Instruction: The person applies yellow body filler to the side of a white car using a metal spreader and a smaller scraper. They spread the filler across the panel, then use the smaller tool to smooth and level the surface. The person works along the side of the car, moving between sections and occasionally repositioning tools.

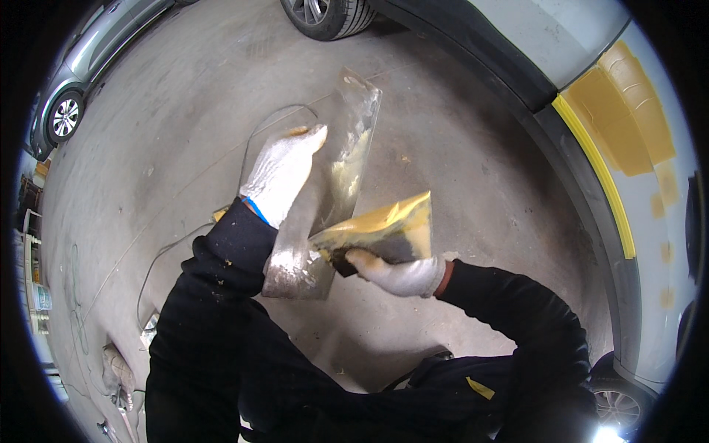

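Note:
My left hand (284,173), in a white glove with a blue cuff edge, grips the left edge of a long, smeared metal mixing plate (299,269). The fingertips are partly hidden. Pale yellow filler streaks the plate's upper part. My right hand (402,275), also in a white glove, is closed around the dark, stained part of a wide putty spreader (384,229). Bright yellow filler coats the spreader's far edge. Its left corner is over the plate's right side; whether they touch I cannot tell.
At the right, a light-coloured car body (591,44) has tan filler patches (628,111) and yellow masking tape (594,173). A wheel (329,16) stands at the top. A cable (247,151) lies on the concrete floor (177,111). Another car (92,55) is at the far left.

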Tool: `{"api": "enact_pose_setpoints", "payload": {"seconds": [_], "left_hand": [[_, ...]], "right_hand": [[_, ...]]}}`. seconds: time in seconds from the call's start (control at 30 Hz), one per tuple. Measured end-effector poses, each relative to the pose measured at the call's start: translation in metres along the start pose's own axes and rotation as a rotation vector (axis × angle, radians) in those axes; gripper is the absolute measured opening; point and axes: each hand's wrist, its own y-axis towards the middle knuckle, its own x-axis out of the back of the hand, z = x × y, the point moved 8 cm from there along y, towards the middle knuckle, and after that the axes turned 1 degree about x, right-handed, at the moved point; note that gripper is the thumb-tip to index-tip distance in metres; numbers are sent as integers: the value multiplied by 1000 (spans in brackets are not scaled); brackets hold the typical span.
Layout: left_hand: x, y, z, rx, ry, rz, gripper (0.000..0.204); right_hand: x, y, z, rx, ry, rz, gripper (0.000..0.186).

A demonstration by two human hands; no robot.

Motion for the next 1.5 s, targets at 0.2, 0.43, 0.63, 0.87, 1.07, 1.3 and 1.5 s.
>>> {"api": "enact_pose_setpoints", "payload": {"seconds": [0.2,0.43,0.63,0.87,1.07,1.3,1.5], "left_hand": [[8,4,6,60,75,-14,40],[16,9,19,41,21,-80,44],[40,19,50,119,-31,-172,49],[35,11,37,249,-522,-175,58],[17,9,29,301,-452,7,60],[-26,-9,-2,321,-668,140,66],[-26,-24,5,650,-598,55,36]], "right_hand": [[-11,-2,2,-133,79,38,39],[-18,-7,-5,-145,5,77,42],[-27,-13,20,99,23,102,39],[68,-8,85,435,148,-392,36],[102,-10,103,413,144,-471,38],[113,-14,103,572,-123,-615,31],[137,-6,92,479,60,-611,22]]}}
